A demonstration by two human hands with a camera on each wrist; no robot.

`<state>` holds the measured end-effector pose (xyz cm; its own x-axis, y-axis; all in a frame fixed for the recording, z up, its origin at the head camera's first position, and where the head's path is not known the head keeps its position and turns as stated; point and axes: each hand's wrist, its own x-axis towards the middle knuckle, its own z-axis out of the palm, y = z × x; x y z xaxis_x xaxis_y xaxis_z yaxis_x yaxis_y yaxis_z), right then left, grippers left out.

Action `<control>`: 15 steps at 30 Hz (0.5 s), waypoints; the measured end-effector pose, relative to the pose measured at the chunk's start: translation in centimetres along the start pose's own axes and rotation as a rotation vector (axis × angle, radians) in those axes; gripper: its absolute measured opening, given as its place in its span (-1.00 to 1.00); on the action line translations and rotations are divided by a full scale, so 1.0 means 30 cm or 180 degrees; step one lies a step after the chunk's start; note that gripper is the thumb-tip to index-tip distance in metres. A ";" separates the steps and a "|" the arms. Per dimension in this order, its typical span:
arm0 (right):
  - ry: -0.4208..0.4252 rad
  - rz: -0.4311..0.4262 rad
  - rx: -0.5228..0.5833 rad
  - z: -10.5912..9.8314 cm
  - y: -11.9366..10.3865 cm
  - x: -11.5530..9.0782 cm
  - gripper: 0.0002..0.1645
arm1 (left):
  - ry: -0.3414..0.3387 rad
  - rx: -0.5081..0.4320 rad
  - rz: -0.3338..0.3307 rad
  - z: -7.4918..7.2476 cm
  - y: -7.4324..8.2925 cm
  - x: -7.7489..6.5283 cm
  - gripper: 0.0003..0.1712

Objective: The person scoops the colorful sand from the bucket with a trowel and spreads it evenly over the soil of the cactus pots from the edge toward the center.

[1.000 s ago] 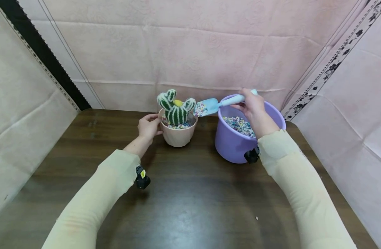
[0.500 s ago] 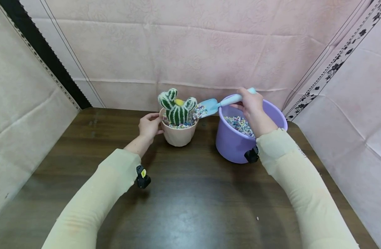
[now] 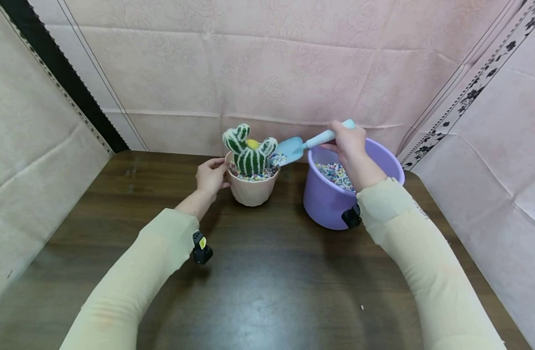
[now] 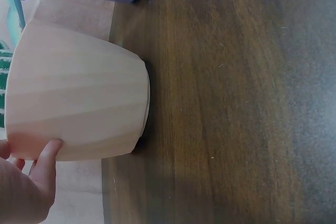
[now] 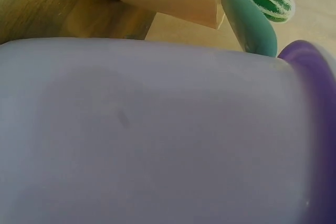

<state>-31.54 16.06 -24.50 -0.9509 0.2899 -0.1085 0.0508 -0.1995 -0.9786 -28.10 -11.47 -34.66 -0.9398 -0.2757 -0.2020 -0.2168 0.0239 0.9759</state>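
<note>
Sleeve marks (image 3: 420, 208) seem unreadable; right hand (image 3: 351, 146) grips trowel (image 3: 293, 147), left hand (image 3: 210, 178) pinches pot (image 3: 252, 191).

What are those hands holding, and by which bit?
Right hand: light-blue trowel, by its handle. Left hand: beige faceted flowerpot, by its side near the rim.

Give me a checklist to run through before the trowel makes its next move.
1. Left hand holding the pot: ok.
2. Right hand gripping the trowel by its handle: ok.
3. Trowel tip at the pot's rim: ok, on the side nearer the bucket.
4. Trowel emptied: not ok, beads show at its tip.
5. Cactus upright: ok.
6. Fill level behind the cactus: cannot tell, hidden.
</note>
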 end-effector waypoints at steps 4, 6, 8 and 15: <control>-0.0009 -0.0109 -0.0207 0.006 -0.007 -0.007 -0.77 | 0.0008 -0.0004 0.0011 0.001 0.001 -0.001 -0.63; -0.0018 -0.0158 -0.0275 0.010 -0.010 -0.008 -0.77 | 0.0012 -0.0016 0.0014 0.001 0.000 0.000 -0.63; -0.0024 -0.0208 -0.0300 0.015 -0.011 -0.009 -0.78 | 0.0015 -0.0024 0.0017 0.002 -0.001 0.001 -0.64; -0.0095 -0.0431 -0.0375 0.033 -0.008 -0.013 -0.79 | 0.0018 -0.0012 0.0021 0.002 -0.003 0.003 -0.63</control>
<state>-31.48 15.07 -24.05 -0.9600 0.2784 0.0291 -0.0445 -0.0490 -0.9978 -28.18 -11.44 -34.75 -0.9397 -0.2809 -0.1953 -0.2097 0.0221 0.9775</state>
